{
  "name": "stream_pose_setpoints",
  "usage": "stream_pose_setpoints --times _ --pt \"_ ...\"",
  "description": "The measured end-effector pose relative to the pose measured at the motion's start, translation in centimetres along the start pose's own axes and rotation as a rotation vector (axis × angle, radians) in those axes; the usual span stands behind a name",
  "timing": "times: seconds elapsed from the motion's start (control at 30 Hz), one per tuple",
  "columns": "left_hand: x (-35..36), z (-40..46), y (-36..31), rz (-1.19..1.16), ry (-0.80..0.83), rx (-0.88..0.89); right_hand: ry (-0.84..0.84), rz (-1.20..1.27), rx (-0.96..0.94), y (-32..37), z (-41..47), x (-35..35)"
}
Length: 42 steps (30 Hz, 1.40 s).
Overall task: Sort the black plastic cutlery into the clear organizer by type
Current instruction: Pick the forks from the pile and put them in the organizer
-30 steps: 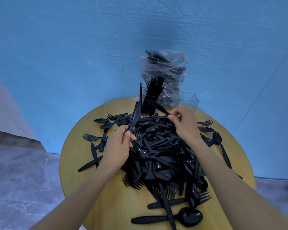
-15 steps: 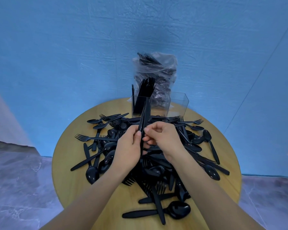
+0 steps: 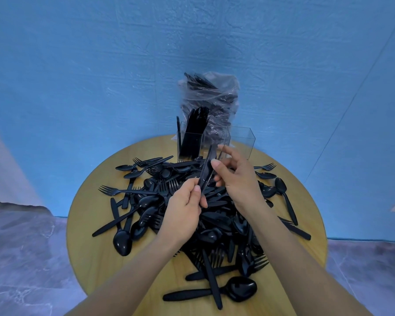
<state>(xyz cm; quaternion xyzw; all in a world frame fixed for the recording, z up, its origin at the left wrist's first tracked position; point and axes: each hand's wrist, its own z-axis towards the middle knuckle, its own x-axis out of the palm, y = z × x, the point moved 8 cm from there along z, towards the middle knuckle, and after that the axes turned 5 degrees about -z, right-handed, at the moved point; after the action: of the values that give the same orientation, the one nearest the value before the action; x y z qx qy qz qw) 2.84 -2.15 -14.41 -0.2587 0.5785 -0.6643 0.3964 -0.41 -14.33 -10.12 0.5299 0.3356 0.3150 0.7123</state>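
Observation:
A heap of black plastic forks, spoons and knives (image 3: 214, 215) covers the round wooden table (image 3: 89, 242). At the far edge stands the clear organizer (image 3: 243, 142); its left compartment holds upright knives (image 3: 193, 135), and its right compartment looks bare. My left hand (image 3: 184, 209) grips a small bundle of black knives (image 3: 206, 167) by the handles, blades pointing up toward the organizer. My right hand (image 3: 236, 176) hovers beside the bundle with fingers spread, the thumb tip touching the blades.
A clear plastic bag stuffed with black cutlery (image 3: 211, 99) leans on the blue wall behind the organizer. Loose spoons (image 3: 240, 289) and forks (image 3: 119, 190) lie around the heap toward the table edge. Grey marble floor surrounds the table.
My right hand brought a knife from the heap's far side to the bundle in my left hand, then loosened its fingers. The view shifted slightly.

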Motion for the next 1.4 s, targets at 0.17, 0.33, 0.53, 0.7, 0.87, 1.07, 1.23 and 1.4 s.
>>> stream_pose_setpoints --times 0.17,0.33,0.53,0.7,0.87,1.07,1.23,1.4 --pt "0.6 -0.1 -0.2 0.124 0.041 0.050 -0.097 -0.082 -0.039 0.2 0.3 -0.6" --pt "0.7 0.5 -0.3 0.199 0.087 0.046 -0.030 -0.223 -0.097 0.0 1.0 0.0" --pt "-0.8 1.4 -0.3 0.275 0.011 0.077 -0.013 -0.340 -0.100 -0.4 1.6 -0.4" --pt "-4.6 2.7 -0.4 0.402 -0.168 0.049 -0.092 -0.668 0.070 -4.0 2.3 -5.1" --pt "-7.1 2.9 -0.1 0.386 -0.304 0.064 0.014 -0.802 -0.039 -3.3 3.0 -2.3" --pt "-12.4 2.7 1.1 0.426 -0.431 0.021 0.290 -0.794 -0.196 -1.5 4.9 8.2" --pt "-17.1 1.9 2.8 0.446 -0.509 -0.025 0.479 -0.820 -0.161 -2.3 5.7 16.3" --pt "-20.3 1.7 5.2 0.404 -0.540 -0.065 0.544 -1.018 -0.268 -3.2 6.7 21.3"
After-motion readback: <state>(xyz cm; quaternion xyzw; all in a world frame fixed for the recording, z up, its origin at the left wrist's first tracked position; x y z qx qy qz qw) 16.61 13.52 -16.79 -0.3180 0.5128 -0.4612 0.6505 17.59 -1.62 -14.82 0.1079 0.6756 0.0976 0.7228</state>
